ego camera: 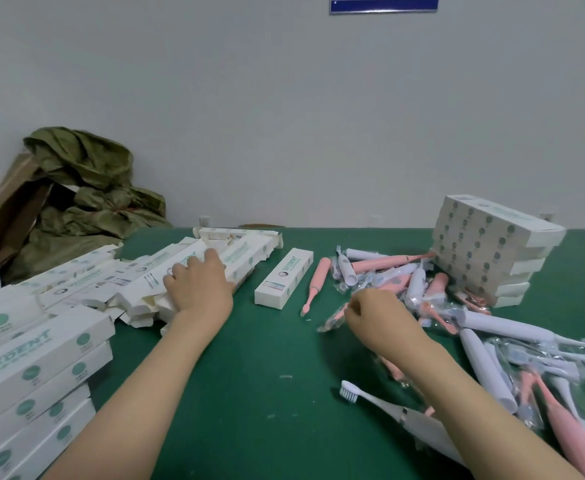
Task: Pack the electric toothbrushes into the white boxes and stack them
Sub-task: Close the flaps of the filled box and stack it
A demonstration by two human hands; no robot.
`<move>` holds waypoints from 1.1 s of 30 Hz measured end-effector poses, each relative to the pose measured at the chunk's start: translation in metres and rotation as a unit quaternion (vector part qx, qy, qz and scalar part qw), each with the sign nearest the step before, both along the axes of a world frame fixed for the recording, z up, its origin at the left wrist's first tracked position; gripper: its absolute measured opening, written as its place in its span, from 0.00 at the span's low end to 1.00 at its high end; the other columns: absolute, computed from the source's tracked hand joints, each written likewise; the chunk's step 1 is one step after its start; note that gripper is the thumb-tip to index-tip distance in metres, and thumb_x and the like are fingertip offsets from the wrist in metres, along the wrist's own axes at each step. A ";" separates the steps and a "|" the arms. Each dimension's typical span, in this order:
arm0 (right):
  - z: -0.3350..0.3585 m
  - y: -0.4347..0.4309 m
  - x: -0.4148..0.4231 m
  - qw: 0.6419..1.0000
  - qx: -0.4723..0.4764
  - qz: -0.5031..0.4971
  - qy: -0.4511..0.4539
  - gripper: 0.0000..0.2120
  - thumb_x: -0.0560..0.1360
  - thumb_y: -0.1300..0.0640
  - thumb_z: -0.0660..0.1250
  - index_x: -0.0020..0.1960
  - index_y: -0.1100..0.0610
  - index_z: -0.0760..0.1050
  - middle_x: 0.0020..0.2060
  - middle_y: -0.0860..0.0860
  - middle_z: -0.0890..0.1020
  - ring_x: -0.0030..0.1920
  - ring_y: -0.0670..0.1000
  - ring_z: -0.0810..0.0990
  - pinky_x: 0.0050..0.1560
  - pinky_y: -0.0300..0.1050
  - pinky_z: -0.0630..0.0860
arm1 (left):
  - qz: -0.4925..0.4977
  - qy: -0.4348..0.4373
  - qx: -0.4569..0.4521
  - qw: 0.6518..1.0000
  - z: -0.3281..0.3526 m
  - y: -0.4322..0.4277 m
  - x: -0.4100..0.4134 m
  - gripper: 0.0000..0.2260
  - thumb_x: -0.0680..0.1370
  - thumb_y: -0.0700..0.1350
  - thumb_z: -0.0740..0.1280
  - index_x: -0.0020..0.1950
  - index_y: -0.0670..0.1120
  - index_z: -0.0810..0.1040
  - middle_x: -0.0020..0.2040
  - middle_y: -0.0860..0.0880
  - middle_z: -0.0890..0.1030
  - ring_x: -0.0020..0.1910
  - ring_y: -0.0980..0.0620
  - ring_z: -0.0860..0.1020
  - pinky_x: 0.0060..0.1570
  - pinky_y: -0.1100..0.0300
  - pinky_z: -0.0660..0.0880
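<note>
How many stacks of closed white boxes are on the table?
2. The left stack is at the near left edge; the right stack is at the far right. Others may be out of view.

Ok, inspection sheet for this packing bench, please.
Surface: green table, partly covered.
Job's things: loose toothbrush pile right; closed white box centre, pink toothbrush beside it; far-right box stack; near-left box stack; open boxes heaped left.
Clutter: green sacking, brown carton, far left.
Grippers: left hand on open boxes, grip unclear; right hand pinches a clear packet.
Cables: nothing seen.
Surroundings: pale wall, blue sign.
</note>
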State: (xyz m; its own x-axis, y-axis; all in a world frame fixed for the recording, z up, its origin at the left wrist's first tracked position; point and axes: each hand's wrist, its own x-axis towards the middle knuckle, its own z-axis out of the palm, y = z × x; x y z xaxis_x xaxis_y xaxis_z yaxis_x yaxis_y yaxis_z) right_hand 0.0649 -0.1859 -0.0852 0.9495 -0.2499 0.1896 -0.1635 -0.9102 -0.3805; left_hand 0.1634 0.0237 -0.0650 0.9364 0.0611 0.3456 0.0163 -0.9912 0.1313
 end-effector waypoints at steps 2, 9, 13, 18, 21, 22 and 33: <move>0.011 -0.002 0.000 0.990 0.132 0.001 -0.051 0.14 0.79 0.51 0.60 0.37 0.57 0.72 0.32 0.52 0.78 0.32 0.49 0.76 0.36 0.37 0.74 | -0.042 -0.051 -0.053 0.996 0.017 -0.005 -0.012 0.23 0.73 0.55 0.71 0.63 0.47 0.68 0.60 0.45 0.75 0.60 0.41 0.70 0.54 0.50 0.65; 0.043 -0.004 -0.008 0.633 0.756 0.056 -0.160 0.12 0.73 0.52 0.69 0.51 0.59 0.75 0.40 0.53 0.86 0.40 0.49 0.85 0.35 0.38 0.79 | -0.427 -0.041 -0.181 0.885 0.048 -0.034 -0.062 0.27 0.62 0.54 0.78 0.56 0.57 0.70 0.52 0.62 0.74 0.53 0.56 0.70 0.48 0.62 0.68; 0.047 -0.008 -0.011 0.538 0.815 -0.001 -0.216 0.03 0.75 0.60 0.69 0.46 0.58 0.76 0.37 0.52 0.85 0.36 0.48 0.83 0.31 0.37 0.79 | -0.392 -0.102 -0.056 0.912 0.052 -0.029 -0.059 0.40 0.60 0.58 0.77 0.68 0.57 0.65 0.58 0.60 0.70 0.59 0.55 0.65 0.55 0.57 0.65; 0.058 -0.004 -0.019 0.438 0.875 0.006 -0.206 0.06 0.74 0.59 0.69 0.48 0.61 0.75 0.37 0.57 0.85 0.42 0.53 0.84 0.43 0.48 0.82 | -0.430 0.001 -0.366 0.825 0.064 -0.004 -0.055 0.27 0.59 0.49 0.80 0.53 0.58 0.73 0.49 0.63 0.80 0.49 0.66 0.77 0.43 0.76 0.71; 0.054 0.014 -0.020 0.420 0.900 0.006 -0.116 0.15 0.74 0.52 0.69 0.51 0.64 0.74 0.40 0.61 0.84 0.41 0.56 0.84 0.33 0.48 0.82 | -0.472 0.041 -0.556 0.683 0.066 -0.005 -0.059 0.26 0.59 0.45 0.79 0.54 0.50 0.75 0.47 0.58 0.83 0.49 0.59 0.81 0.43 0.68 0.77; 0.051 0.019 -0.021 0.456 0.888 0.020 -0.058 0.20 0.74 0.45 0.67 0.48 0.64 0.75 0.38 0.61 0.83 0.37 0.55 0.84 0.30 0.45 0.81 | -0.482 0.031 -0.602 0.636 0.067 -0.008 -0.061 0.25 0.61 0.40 0.80 0.55 0.48 0.75 0.47 0.55 0.84 0.49 0.56 0.81 0.45 0.64 0.77; 0.062 0.030 -0.027 0.844 0.487 0.082 -0.211 0.25 0.82 0.50 0.53 0.36 0.60 0.80 0.34 0.56 0.83 0.35 0.50 0.81 0.35 0.38 0.78 | -0.480 -0.196 -0.429 0.740 0.080 -0.028 -0.093 0.16 0.68 0.47 0.72 0.54 0.52 0.76 0.52 0.52 0.79 0.49 0.54 0.75 0.53 0.60 0.73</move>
